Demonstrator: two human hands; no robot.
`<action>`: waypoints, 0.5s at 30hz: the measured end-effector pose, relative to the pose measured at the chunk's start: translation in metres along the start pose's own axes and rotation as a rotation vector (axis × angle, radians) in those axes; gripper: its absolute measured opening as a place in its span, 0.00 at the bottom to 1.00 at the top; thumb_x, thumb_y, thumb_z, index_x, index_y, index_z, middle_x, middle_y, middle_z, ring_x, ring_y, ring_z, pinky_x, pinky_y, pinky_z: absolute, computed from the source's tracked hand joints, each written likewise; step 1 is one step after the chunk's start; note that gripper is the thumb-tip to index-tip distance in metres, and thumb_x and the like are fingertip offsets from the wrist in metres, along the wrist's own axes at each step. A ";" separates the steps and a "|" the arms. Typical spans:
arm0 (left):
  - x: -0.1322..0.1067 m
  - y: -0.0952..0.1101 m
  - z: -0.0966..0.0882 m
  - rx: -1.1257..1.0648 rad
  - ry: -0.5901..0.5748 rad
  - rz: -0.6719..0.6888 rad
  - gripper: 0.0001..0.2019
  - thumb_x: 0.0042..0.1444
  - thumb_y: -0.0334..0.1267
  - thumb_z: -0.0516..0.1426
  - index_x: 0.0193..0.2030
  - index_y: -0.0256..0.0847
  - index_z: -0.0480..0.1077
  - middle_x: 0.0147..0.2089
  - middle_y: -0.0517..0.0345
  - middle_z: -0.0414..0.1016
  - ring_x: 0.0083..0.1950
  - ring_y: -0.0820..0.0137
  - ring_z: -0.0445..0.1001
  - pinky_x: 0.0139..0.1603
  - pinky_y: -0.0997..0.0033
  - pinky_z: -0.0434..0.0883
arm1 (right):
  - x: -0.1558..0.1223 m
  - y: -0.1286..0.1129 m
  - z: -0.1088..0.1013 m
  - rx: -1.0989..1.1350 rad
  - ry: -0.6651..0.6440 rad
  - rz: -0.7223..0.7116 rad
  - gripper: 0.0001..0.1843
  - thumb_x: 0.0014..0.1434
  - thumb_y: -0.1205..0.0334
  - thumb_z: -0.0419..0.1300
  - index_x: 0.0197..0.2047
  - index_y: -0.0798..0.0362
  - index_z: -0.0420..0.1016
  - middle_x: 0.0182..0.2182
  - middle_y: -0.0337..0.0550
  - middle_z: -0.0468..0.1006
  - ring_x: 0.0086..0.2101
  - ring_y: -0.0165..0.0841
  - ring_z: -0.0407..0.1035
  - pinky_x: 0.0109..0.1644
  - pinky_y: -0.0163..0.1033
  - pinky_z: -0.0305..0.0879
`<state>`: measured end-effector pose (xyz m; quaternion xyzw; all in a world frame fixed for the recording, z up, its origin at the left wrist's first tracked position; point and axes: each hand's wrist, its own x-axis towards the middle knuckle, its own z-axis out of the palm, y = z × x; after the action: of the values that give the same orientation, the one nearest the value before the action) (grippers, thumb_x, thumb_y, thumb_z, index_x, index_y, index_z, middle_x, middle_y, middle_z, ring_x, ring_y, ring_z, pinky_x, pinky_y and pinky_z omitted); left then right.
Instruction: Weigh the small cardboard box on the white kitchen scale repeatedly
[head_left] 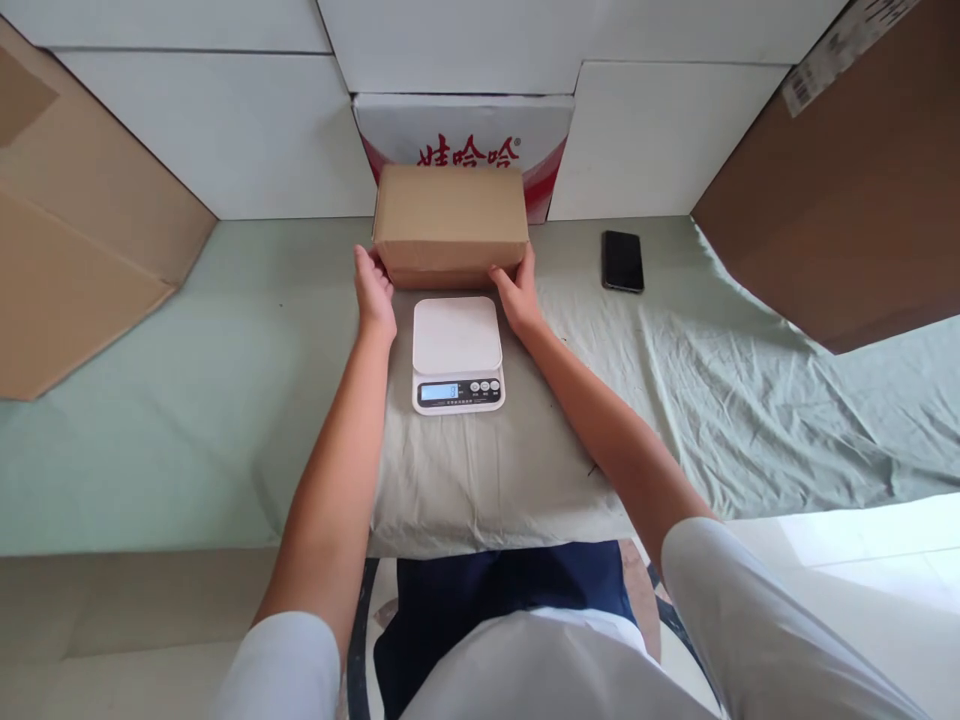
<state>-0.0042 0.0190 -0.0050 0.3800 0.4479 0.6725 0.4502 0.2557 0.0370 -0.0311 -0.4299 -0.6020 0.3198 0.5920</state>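
A closed brown cardboard box [451,205] is between my two hands, just behind a white digital kitchen scale [457,335]. My right hand [519,292] grips its near right corner, with the thumb on the front face. At the lower left corner, my left hand [375,292] has its fingers curled against the box and its thumb pointing up. Parts of the fingers on both hands are hidden by the box. The scale's platform is bare and its display is lit; the reading is too small to be sure of.
A black phone [622,261] lies to the right on the green cloth [315,440]. Behind the small box stands a white and red carton [547,140] with red lettering, against white panels. Large cardboard pieces rise at the left [90,240] and right [847,200].
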 end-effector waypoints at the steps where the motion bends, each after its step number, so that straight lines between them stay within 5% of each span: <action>1: 0.001 -0.008 -0.002 0.002 0.006 -0.017 0.42 0.70 0.81 0.49 0.65 0.45 0.78 0.78 0.40 0.75 0.86 0.54 0.66 0.86 0.51 0.64 | -0.001 0.003 0.000 0.004 0.000 0.009 0.54 0.61 0.31 0.68 0.83 0.36 0.55 0.80 0.45 0.65 0.82 0.51 0.54 0.92 0.68 0.44; 6: 0.002 -0.029 -0.009 -0.016 -0.005 -0.031 0.43 0.67 0.82 0.52 0.64 0.45 0.79 0.76 0.39 0.77 0.84 0.51 0.70 0.83 0.50 0.69 | 0.000 0.012 -0.009 -0.015 -0.018 0.055 0.50 0.60 0.37 0.68 0.79 0.39 0.59 0.78 0.48 0.66 0.80 0.50 0.57 0.91 0.66 0.49; 15: -0.005 -0.028 -0.002 0.014 -0.005 0.024 0.44 0.68 0.81 0.53 0.67 0.44 0.78 0.77 0.39 0.76 0.84 0.52 0.70 0.83 0.52 0.69 | 0.000 0.015 -0.011 -0.021 -0.021 0.102 0.47 0.60 0.38 0.67 0.77 0.42 0.59 0.78 0.52 0.67 0.78 0.50 0.60 0.90 0.64 0.52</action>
<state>0.0029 0.0195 -0.0321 0.3901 0.4470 0.6737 0.4406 0.2687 0.0422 -0.0439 -0.4628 -0.5887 0.3476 0.5642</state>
